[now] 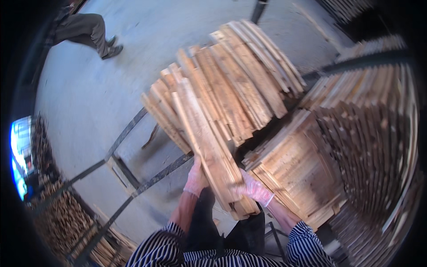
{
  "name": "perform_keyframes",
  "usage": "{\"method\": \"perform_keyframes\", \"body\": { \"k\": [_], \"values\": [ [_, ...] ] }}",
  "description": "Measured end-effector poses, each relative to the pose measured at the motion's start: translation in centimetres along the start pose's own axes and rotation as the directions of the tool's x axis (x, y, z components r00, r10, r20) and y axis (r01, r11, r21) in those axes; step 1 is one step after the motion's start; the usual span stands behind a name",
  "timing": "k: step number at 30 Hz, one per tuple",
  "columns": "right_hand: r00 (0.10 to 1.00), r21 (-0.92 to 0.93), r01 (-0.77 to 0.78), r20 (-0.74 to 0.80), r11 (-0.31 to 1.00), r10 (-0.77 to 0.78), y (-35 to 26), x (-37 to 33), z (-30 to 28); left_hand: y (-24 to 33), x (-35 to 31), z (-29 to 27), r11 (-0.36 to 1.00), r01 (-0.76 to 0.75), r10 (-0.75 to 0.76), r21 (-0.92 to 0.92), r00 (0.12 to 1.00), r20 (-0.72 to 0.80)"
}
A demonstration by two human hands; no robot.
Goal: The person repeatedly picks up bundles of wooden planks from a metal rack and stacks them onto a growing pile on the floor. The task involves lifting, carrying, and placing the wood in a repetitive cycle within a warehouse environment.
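A bundle of long wooden boards (212,155) lies between my two gloved hands, tilted away from my body. My left hand (196,179) grips its left side, the fingers partly hidden beneath the wood. On the right edge, near the close end, my right hand (254,187) is wrapped round the boards. Both hands wear pale pinkish knit gloves. The far end of the bundle overlaps a wide row of similar boards (240,89) just ahead; whether it rests on them I cannot tell.
A dark metal rail frame (155,180) runs from the lower left under the board row. Stacked boards (307,164) stand close on my right, with tall piles (364,147) beyond. Wood pieces (66,222) fill the lower left. A person's legs (89,31) show at the far left.
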State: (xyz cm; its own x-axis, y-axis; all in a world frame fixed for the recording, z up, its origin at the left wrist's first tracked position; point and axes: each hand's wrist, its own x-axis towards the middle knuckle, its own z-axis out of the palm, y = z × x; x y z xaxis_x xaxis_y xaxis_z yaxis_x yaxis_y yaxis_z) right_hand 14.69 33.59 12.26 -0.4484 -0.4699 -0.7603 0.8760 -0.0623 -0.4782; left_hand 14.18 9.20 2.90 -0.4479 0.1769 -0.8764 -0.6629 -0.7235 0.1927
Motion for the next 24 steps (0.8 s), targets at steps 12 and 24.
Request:
{"method": "perform_keyframes", "body": {
  "k": [12, 24],
  "values": [
    [0.661, -0.713, 0.343, -0.279, 0.612, -0.696, -5.6, -22.8, -15.2, -14.9, -2.7, 18.3, 0.203, -0.676, -0.041, 0.708, 0.717, 0.696],
    [0.6, -0.619, 0.406, -0.375, 0.673, -0.707, 8.2, -23.8, -28.0, -27.8, 4.5, 30.0, 0.385, -0.371, -0.526, 0.845, 0.664, 0.531]
  ]
}}
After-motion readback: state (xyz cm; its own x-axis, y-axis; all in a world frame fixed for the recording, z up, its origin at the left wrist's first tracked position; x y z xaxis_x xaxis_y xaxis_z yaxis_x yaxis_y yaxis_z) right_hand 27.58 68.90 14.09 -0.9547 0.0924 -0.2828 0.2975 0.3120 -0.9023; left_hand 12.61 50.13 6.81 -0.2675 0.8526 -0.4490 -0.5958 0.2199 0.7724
